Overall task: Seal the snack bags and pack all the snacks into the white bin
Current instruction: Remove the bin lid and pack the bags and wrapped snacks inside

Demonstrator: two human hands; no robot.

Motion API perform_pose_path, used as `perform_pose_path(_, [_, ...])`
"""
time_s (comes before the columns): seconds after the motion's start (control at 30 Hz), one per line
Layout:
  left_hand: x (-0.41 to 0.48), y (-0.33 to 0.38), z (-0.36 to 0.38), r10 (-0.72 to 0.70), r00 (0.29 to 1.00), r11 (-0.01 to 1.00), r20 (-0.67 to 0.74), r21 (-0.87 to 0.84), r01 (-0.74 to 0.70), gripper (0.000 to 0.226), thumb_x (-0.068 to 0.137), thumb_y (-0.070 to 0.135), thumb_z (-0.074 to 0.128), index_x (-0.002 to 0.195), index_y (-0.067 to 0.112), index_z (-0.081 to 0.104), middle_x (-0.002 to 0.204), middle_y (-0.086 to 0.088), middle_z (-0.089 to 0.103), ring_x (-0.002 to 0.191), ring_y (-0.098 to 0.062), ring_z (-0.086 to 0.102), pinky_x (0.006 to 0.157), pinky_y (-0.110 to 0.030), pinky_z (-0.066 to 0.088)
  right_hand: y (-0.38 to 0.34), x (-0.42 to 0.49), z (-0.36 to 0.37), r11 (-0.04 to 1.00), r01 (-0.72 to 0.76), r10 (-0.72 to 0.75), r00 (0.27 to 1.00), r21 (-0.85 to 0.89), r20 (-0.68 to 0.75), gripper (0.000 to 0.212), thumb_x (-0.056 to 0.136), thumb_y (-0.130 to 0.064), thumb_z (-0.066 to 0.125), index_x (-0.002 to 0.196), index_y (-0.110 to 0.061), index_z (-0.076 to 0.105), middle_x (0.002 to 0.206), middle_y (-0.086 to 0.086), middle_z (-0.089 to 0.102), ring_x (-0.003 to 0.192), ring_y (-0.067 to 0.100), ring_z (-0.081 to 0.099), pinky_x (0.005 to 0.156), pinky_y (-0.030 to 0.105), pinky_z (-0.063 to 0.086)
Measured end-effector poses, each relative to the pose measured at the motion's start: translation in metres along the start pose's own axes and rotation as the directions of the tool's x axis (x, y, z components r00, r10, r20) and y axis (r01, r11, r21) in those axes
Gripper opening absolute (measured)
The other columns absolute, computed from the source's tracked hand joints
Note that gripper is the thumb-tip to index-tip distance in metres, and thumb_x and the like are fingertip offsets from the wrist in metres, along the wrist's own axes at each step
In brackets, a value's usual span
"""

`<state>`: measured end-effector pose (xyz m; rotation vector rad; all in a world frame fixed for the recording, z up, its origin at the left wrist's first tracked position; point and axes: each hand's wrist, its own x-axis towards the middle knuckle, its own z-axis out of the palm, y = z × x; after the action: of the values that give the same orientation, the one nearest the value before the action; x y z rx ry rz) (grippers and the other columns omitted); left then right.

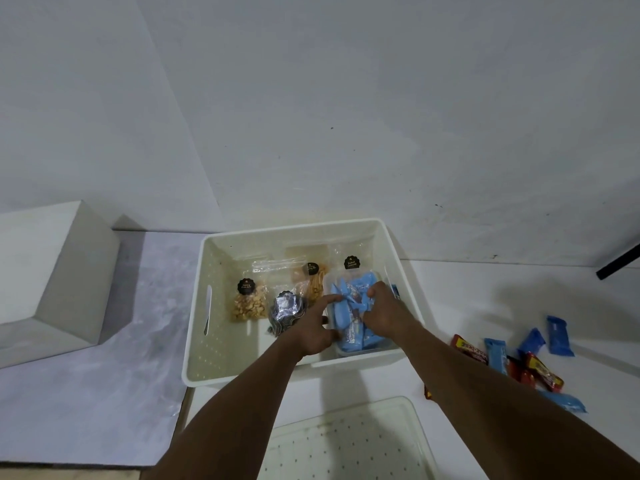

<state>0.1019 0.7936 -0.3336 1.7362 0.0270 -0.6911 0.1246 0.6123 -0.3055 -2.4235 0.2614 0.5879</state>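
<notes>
**Right hand**: inside the white bin, with the fingers curled down and gripping the top of the blue snack packets. It is probably bunching them so they sit compactly.

**Left hand**: fingers stretched to the same bundle, tips at a wrapper end. Blur hides whether it pinches the wrapper or only steadies it.

**Blue snack packets:** gathered in a clear container at the bin's right side, against the near wall, which keeps them from scattering.

**Peanut bag**, **dark foil bag**, **golden snack bag**: lying flat on the bin floor left of the container, round black labels facing up. A fourth labelled bag lies behind the container.

**Loose blue packets**, **red packets**: on the counter to the right of the bin, well apart from it and not yet packed.

**Perforated lid**: lying on the counter nearest the person, leaving the bin open for loading.
</notes>
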Motion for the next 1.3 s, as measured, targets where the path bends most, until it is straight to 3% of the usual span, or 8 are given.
perform_pose_path(0.1, [0.004,0.000,0.001,-0.002,1.000,0.999,-0.013,0.045,0.003,0.074,0.083,-0.009,0.069,0.139,0.032,0.042,0.141,-0.016,0.048,0.118,-0.030,0.054,0.062,-0.019,0.054,-0.003,0.000,-0.003,0.998,0.033,-0.034,0.999,-0.056,-0.028,0.043,0.086,-0.024,0.071,0.122,-0.019,0.047,0.117,0.010,0.059,0.105,0.029,0.061,0.091,0.047,0.056])
perform_pose_path(0.27, [-0.003,0.013,0.003,0.027,0.994,0.960,-0.105,0.279,0.003,0.074,0.085,0.008,0.075,0.147,0.027,0.041,0.153,-0.006,0.041,0.133,-0.024,0.046,0.106,-0.031,0.043,-0.012,-0.012,-0.009,0.960,0.123,-0.147,0.986,-0.250,-0.082,0.045,0.089,-0.028,0.069,0.129,-0.013,0.054,0.127,0.013,0.052,0.115,0.031,0.058,0.097,0.037,0.050])
perform_pose_path(0.43, [-0.012,0.042,0.015,0.137,0.964,0.857,-0.228,0.515,0.000,0.062,0.085,0.012,0.072,0.142,0.013,0.047,0.144,-0.012,0.053,0.127,-0.030,0.054,0.098,-0.029,0.043,-0.006,-0.035,-0.039,0.963,0.252,-0.265,0.949,-0.096,-0.170,0.024,0.088,-0.015,0.067,0.112,-0.014,0.066,0.118,0.010,0.062,0.106,0.026,0.062,0.088,0.029,0.048])
perform_pose_path(0.6, [-0.008,0.078,0.059,0.243,0.883,0.807,-0.402,0.588,0.046,0.051,0.086,0.020,0.066,0.135,0.025,0.053,0.138,-0.013,0.051,0.126,-0.033,0.049,0.101,-0.043,0.046,0.038,-0.064,-0.084,0.927,0.375,-0.355,0.853,-0.024,-0.384,0.013,0.089,-0.010,0.061,0.099,-0.015,0.068,0.100,0.001,0.067,0.082,0.015,0.060,0.075,0.021,0.043])
perform_pose_path(0.87, [-0.009,0.107,0.199,0.777,0.591,0.459,-0.215,0.837,-0.298,0.030,0.087,0.015,0.061,0.116,0.014,0.063,0.111,-0.010,0.058,0.104,-0.028,0.054,0.083,-0.038,0.050,0.209,-0.077,-0.124,0.982,0.144,-0.176,0.928,-0.120,-0.329,0.041,0.086,-0.035,0.067,0.124,-0.023,0.058,0.125,0.005,0.056,0.119,0.028,0.051,0.097,0.039,0.042])
perform_pose_path(0.97, [-0.004,0.075,0.251,0.732,0.676,0.413,-0.087,0.846,-0.338,0.035,0.090,0.024,0.056,0.123,0.015,0.060,0.117,-0.010,0.057,0.111,-0.028,0.052,0.090,-0.040,0.048,0.275,-0.078,-0.118,0.953,0.114,-0.179,0.960,-0.282,-0.215,0.064,0.080,-0.047,0.067,0.139,-0.031,0.047,0.151,0.003,0.040,0.141,0.030,0.034,0.106,0.047,0.042])
perform_pose_path(1.1, [0.010,0.004,0.290,0.398,0.913,0.461,-0.093,0.881,-0.111,0.065,0.094,0.058,0.040,0.152,0.030,0.035,0.158,-0.017,0.032,0.145,-0.043,0.027,0.113,-0.058,0.032,0.323,-0.065,-0.099,0.851,0.198,-0.264,0.962,-0.486,-0.069,0.084,0.079,-0.067,0.056,0.152,-0.045,0.021,0.166,0.001,0.007,0.153,0.035,0.003,0.110,0.067,0.025])
perform_pose_path(1.3, [0.037,-0.029,0.313,0.081,0.981,0.490,-0.174,0.865,0.113,0.084,0.079,0.088,0.018,0.151,0.055,-0.011,0.163,0.002,-0.030,0.148,-0.038,-0.028,0.114,-0.069,-0.001,0.352,-0.022,-0.079,0.773,0.283,-0.347,0.938,-0.568,-0.005,0.078,0.084,-0.079,0.034,0.152,-0.052,0.010,0.168,0.005,-0.001,0.152,0.043,-0.007,0.104,0.081,0.014])
